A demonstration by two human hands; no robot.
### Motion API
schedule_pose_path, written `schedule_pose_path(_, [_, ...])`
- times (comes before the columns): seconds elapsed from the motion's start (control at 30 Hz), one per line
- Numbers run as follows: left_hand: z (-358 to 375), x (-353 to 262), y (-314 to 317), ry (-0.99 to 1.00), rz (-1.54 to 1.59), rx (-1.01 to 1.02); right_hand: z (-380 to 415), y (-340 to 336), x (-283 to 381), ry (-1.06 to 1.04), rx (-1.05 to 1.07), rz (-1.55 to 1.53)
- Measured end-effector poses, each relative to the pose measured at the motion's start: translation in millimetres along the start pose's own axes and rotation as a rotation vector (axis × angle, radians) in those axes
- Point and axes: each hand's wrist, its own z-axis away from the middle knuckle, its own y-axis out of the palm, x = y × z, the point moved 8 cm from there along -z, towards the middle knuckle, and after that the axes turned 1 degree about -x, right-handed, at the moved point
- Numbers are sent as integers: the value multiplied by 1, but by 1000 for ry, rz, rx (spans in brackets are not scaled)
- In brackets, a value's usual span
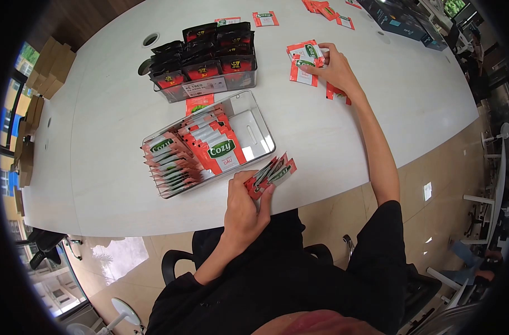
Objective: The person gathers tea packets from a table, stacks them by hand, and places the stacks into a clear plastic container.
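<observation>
My left hand (244, 209) is closed around a small fanned stack of red and white Cozy sachets (272, 176), held just off the table's near edge. Farther off to the right, my right hand (337, 68) pinches a Cozy sachet (310, 51) between thumb and fingers, over another sachet (303, 78) on the table. Part of a red sachet (336, 95) shows beneath that wrist. A clear tray (262, 129) left of centre holds Cozy sachets in two rows; its right end shows bare bottom.
Behind the tray, a clear bin (207, 88) is filled with black and red G7 sachets. A red sachet (200, 104) lies between the containers. More sachets (265, 19) are scattered at the far side, near dark boxes (397, 22). The white table (115, 151) has a round hole.
</observation>
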Motion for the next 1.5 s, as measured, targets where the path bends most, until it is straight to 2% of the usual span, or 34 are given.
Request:
schedule_pose_path(0.1, [1,2,0,-13,-13,-4,-1,5,0,23,116,-154])
schedule_pose_path(0.2, [1,1,-1,-17,-26,-12,-3,13,-1,-75,99,-227])
schedule_pose_path(0.27, [0,0,0,-6,-19,-20,4,5,18,-220,2,-434])
schedule_pose_path(0.3, [0,1,1,-3,-23,-13,3,3,21,-222,3,-432])
schedule_pose_path(0.37, [1,1,0,2,-29,-5,7,-6,41,-406,-25,-347])
schedule_pose_path(0.4, [0,0,0,12,-35,0,10,-14,47,-410,-24,-347])
schedule_pose_path(0.47, [1,0,-2,2,-40,2,29,-34,70,-475,57,-335])
schedule_pose_path(0.53, [4,13,0,-144,105,35,62,-62,90,-436,90,-300])
schedule_pose_path(0.6, [4,17,0,-188,150,27,100,-66,88,-388,129,-268])
schedule_pose_path(0.63, [5,20,-2,-214,190,22,120,-73,83,-419,43,-347])
schedule_pose_path(0.67, [5,20,-2,-203,185,36,139,-79,80,-450,-47,-425])
schedule_pose_path(0.8, [6,24,-2,-208,263,22,197,-66,69,-332,-8,-532])
schedule_pose_path(0.87, [3,20,-2,-162,251,10,211,-47,100,-313,254,-344])
schedule_pose_path(0.97, [2,17,-7,-93,211,26,217,-34,118,-348,143,-225])
schedule_pose_path(1.07, [4,21,-6,-72,235,118,221,-27,128,-356,120,-231])
schedule_pose_path(1.13, [2,21,-2,-129,268,226,225,-24,133,-361,105,-285])
schedule_pose_path(1.17, [-1,18,-6,-126,263,209,224,-24,134,-361,83,-340])
schedule_pose_path(1.23, [-3,10,-9,-130,409,256,227,-22,135,-370,79,-344])
schedule_pose_path(1.27, [6,25,-2,-160,521,251,227,-20,133,-353,77,-344])
schedule_pose_path(1.3, [5,25,-3,-163,518,250,225,-19,132,-353,79,-348])
schedule_pose_path(1.37, [1,12,-9,15,347,209,227,-18,134,-411,73,-313])
schedule_pose_path(1.5, [0,15,-4,-114,377,198,228,-19,143,-482,83,-366])
